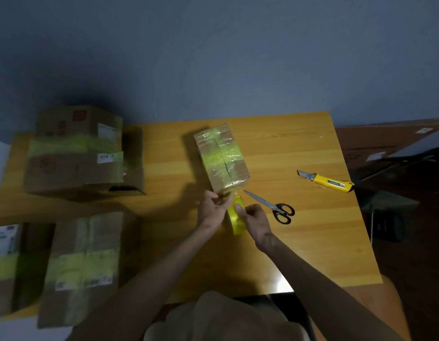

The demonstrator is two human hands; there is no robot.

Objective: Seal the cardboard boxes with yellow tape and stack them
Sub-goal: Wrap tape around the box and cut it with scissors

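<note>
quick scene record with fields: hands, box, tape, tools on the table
small box: middle of the table, yellow tape across its top
left hand: grips the small box's near end
right hand: holds the tape roll, just in front of the box
scissors: closed, lying right of the hands
utility knife: far right, blade out
other boxes: taped, on the left

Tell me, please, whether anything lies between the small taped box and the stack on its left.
Nothing visible does: only bare tabletop separates the small taped box from the stack; scissors and utility knife lie to its right.
</note>
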